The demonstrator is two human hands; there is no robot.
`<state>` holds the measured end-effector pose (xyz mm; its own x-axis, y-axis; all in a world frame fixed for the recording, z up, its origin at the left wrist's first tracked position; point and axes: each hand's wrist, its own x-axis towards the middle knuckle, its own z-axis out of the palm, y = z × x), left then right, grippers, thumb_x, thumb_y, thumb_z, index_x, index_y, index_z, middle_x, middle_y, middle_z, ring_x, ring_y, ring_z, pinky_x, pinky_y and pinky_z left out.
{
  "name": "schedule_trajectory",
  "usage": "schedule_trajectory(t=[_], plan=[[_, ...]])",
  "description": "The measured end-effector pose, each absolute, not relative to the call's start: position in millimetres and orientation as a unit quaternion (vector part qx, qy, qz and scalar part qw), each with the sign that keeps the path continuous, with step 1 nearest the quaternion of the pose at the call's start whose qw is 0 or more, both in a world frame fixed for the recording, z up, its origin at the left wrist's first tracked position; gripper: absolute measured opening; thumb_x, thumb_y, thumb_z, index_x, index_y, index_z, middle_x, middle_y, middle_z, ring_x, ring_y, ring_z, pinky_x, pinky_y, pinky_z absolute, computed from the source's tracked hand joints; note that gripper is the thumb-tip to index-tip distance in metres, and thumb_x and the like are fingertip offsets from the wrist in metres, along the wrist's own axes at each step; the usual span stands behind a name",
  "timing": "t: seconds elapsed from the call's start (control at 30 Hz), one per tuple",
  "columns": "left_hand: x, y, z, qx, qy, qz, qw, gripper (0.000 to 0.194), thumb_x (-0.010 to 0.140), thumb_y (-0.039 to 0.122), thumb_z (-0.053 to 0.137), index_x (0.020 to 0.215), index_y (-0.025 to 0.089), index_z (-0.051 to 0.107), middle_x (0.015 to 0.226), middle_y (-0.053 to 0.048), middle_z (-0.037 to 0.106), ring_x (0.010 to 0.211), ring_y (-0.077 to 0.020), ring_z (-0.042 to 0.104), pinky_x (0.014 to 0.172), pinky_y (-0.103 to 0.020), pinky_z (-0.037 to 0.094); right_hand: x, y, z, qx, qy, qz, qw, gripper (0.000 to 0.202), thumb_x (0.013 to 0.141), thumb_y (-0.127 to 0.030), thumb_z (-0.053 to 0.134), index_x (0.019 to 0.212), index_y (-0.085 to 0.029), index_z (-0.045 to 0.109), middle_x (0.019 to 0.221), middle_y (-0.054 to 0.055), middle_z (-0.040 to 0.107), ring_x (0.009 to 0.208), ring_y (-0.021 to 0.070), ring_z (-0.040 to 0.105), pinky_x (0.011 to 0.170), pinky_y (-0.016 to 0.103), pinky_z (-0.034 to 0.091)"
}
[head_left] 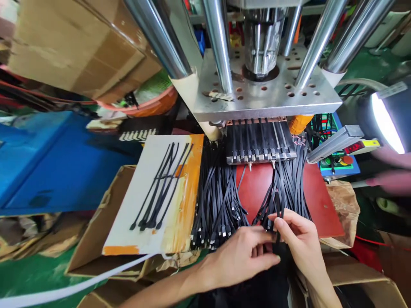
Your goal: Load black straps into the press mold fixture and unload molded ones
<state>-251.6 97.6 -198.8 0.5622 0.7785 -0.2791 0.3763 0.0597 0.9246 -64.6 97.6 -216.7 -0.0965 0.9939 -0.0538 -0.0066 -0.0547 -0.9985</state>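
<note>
My right hand point(302, 239) pinches a flat black cable point(279, 201) between thumb and fingers, over the front of the red board point(257, 184). Close by on its left, my left hand point(244, 256) has its fingers curled, with the fingertips at the lower end of the same cable. Its exact grip is partly hidden. Behind both hands lies a bundle of flat black cables point(295, 175) on the board. More black cables point(221, 196) with small metal plugs lie in a heap to the left. A black mould block point(261, 141) holds a row of cables with silver connectors under the press.
A metal press plate point(269, 102) on steel posts stands above the mould. Left is a white board point(138, 205) with several black cables on it, over a cardboard box point(96, 226). A lit lamp point(388, 124) and control box point(340, 164) stand right.
</note>
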Motion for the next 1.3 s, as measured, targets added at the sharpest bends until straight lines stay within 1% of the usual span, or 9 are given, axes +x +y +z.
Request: schedule_trajectory(t=[0.07,0.13,0.3,0.43,0.6,0.73,0.93,1.07,1.3], plan=[[-251.6,119.9,-184.9,0.612,0.47,0.236,0.591,0.053,0.088,0.041,0.077,0.133,0.016,0.068,0.112,-0.008,0.072,0.078,-0.0132,0.063,0.068,-0.025,0.052,-66.2,92.9,-222.5,-0.492,-0.528,0.519,0.457,0.038,0.099,-0.043,0.067,0.071,-0.019,0.071,0.071,0.001,0.061,0.063,0.0124,0.055,0.056,0.023,0.042],[-251.0,144.4,-169.3,0.583,0.472,0.304,0.588,0.068,0.089,0.045,0.077,0.146,0.012,0.059,0.121,-0.013,0.07,0.084,-0.0137,0.064,0.071,-0.026,0.053,-65.6,87.3,-227.1,-0.492,-0.549,0.51,0.443,0.035,0.1,-0.041,0.067,0.073,-0.019,0.072,0.071,0.001,0.061,0.064,0.0129,0.055,0.057,0.024,0.042],[-246.9,172.3,-151.8,0.614,0.438,0.285,0.592,0.043,0.09,0.041,0.076,0.121,0.011,0.076,0.1,-0.008,0.075,0.075,-0.0122,0.061,0.067,-0.025,0.05,-67.1,79.6,-233.9,-0.501,-0.575,0.463,0.451,0.029,0.102,-0.035,0.064,0.079,-0.021,0.074,0.076,0.001,0.064,0.068,0.0141,0.059,0.062,0.024,0.045],[-244.0,173.1,-149.6,0.616,0.442,0.312,0.573,0.034,0.093,0.039,0.073,0.113,0.012,0.078,0.1,-0.008,0.077,0.08,-0.0151,0.067,0.073,-0.027,0.053,-72.5,79.4,-239.4,-0.478,-0.611,0.47,0.421,0.026,0.102,-0.035,0.065,0.081,-0.021,0.073,0.083,0.003,0.068,0.075,0.0161,0.061,0.065,0.026,0.045],[-248.9,174.5,-133.0,0.669,0.395,0.342,0.528,0.028,0.097,0.033,0.071,0.077,0.015,0.077,0.087,-0.007,0.079,0.09,-0.0193,0.074,0.084,-0.029,0.055,-74.7,83.0,-250.1,-0.482,-0.58,0.494,0.433,0.032,0.099,-0.038,0.069,0.073,-0.02,0.067,0.078,0.002,0.067,0.072,0.0158,0.059,0.064,0.026,0.044],[-259.1,162.2,-124.0,0.651,0.391,0.358,0.544,0.037,0.096,0.047,0.073,0.078,0.016,0.08,0.077,-0.007,0.075,0.081,-0.0203,0.074,0.073,-0.029,0.056,-68.0,87.4,-256.0,-0.462,-0.542,0.548,0.438,0.031,0.096,-0.042,0.072,0.075,-0.019,0.072,0.078,0.002,0.065,0.066,0.0139,0.058,0.061,0.025,0.048],[-262.1,155.3,-130.9,0.626,0.409,0.334,0.574,0.046,0.094,0.058,0.072,0.082,0.015,0.082,0.073,-0.005,0.066,0.071,-0.0162,0.067,0.063,-0.025,0.052,-56.7,91.6,-236.0,-0.456,-0.55,0.514,0.474,0.023,0.101,-0.038,0.064,0.107,-0.026,0.083,0.085,0.003,0.071,0.063,0.0136,0.064,0.056,0.023,0.054],[-257.1,163.7,-142.0,0.604,0.395,0.338,0.604,0.043,0.088,0.057,0.08,0.099,0.015,0.085,0.073,-0.001,0.061,0.063,-0.0119,0.059,0.06,-0.025,0.05,-56.3,100.3,-215.0,-0.436,-0.564,0.462,0.527,0.014,0.099,-0.03,0.069,0.101,-0.028,0.082,0.088,0.001,0.071,0.058,0.0109,0.063,0.053,0.022,0.052],[-254.7,179.1,-141.5,0.679,0.392,0.358,0.507,0.048,0.089,0.06,0.078,0.076,0.013,0.085,0.07,-0.002,0.059,0.065,-0.0117,0.054,0.062,-0.026,0.039,-61.3,119.4,-203.7,-0.395,-0.594,0.46,0.529,0.015,0.098,-0.022,0.071,0.108,-0.028,0.081,0.082,0.0,0.069,0.056,0.0105,0.063,0.05,0.022,0.05]])
